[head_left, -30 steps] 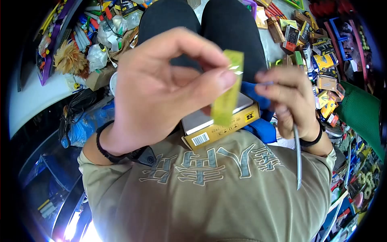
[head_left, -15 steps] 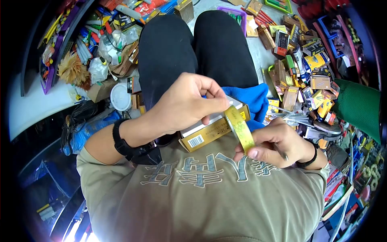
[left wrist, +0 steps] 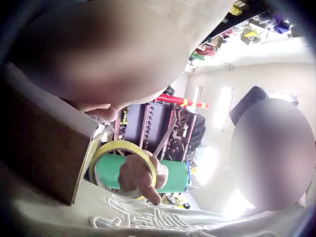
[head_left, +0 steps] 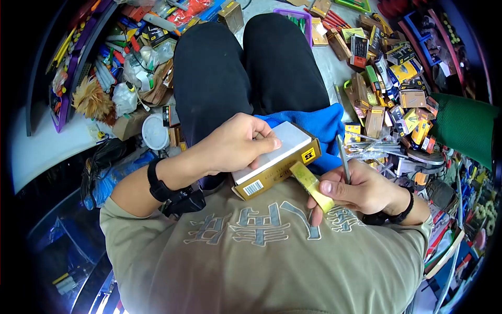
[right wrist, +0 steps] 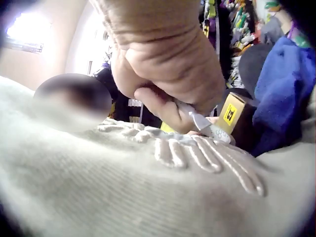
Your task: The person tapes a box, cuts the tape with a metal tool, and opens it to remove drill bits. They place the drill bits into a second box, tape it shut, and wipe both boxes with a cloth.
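In my right hand [head_left: 368, 191] is a roll of yellowish clear tape [head_left: 308, 183], gripped between thumb and fingers. A slim grey metal rod [head_left: 344, 161] also passes through that hand and sticks up past the knuckles. My left hand [head_left: 238, 144] is over the white top of a brown cardboard box [head_left: 277, 170], thumb and forefinger pinched together. A shiny clear strip of tape [left wrist: 102, 130] shows at its fingertips by the box edge in the left wrist view. The box, with barcode and yellow label, lies tilted on the lap against the shirt.
A blue cloth [head_left: 327, 123] lies beside the box on the lap. Many small boxes [head_left: 413, 99] are heaped at the right, near a green mesh roll [head_left: 465, 125]. Bags and tools crowd the left, with a white round lid [head_left: 156, 131]. Two black-clad knees [head_left: 209, 68] rise ahead.
My left hand has come down from a raised position, then left from the tape roll to the box top. The roll has passed from the left hand to the right, which has kept the rod.
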Motion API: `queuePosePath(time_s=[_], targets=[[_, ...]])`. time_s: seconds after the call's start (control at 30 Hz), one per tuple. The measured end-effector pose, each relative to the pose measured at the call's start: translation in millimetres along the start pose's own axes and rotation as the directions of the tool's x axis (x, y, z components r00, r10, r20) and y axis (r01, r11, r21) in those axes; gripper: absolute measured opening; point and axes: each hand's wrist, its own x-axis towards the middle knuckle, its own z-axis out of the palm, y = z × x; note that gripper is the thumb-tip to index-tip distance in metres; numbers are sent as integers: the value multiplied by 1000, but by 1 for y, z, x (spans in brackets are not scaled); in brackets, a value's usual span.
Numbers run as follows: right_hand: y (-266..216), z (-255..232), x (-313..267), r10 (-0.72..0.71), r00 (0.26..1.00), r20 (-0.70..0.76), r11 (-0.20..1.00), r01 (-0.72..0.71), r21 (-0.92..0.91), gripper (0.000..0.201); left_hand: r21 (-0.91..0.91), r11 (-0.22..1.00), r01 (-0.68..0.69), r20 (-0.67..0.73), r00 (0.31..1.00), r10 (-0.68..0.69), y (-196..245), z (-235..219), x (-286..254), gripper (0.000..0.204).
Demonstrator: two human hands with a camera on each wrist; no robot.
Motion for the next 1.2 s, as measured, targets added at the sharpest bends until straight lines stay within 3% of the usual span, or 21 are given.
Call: queuePosePath(time_s=[0.13, 0.33, 0.47, 0.57, 0.63, 0.77, 0.83, 0.93, 1.07, 1.2], targets=[[1, 2, 2, 28, 999, 22, 999, -29, 26, 42, -2, 1000, 25, -6, 1000, -25, 3, 1, -5, 21], [-6, 4, -4, 128, 989, -68, 991, -126, 37, 43, 0, 1000, 26, -34, 999, -26, 0, 3, -5, 24], [-13, 4, -6, 116, 989, -93, 987, -126, -103, 43, 26, 997, 72, -41, 997, -71, -3, 1, -2, 24], [-17, 4, -4, 130, 987, -93, 971, -146, -189, 44, 96, 995, 33, -19, 999, -31, -18, -5, 6, 24], [-18, 4, -2, 136, 987, -91, 965, -153, -213, 45, 412, 898, -158, -42, 981, 192, -33, -9, 15, 23], [-11, 2, 2, 97, 992, -77, 944, -116, -310, 43, 437, 886, -153, -67, 977, 202, -19, -12, -2, 27], [-9, 4, 2, 58, 995, -82, 937, -83, -338, 44, 595, 621, -509, 105, 816, 568, -14, -8, -16, 43], [-11, 8, 5, 29, 994, -102, 966, -55, -254, 44, 765, 434, -475, 201, 817, 540, -4, 17, -48, 75], [-15, 9, 11, 16, 995, -100, 969, -40, -245, 47, 896, 316, -311, 119, 855, 505, -11, 32, -44, 77], [-10, 7, 15, -26, 992, -122, 959, -10, -282, 51, 919, 269, -289, 102, 833, 544, -8, 32, -36, 71]])
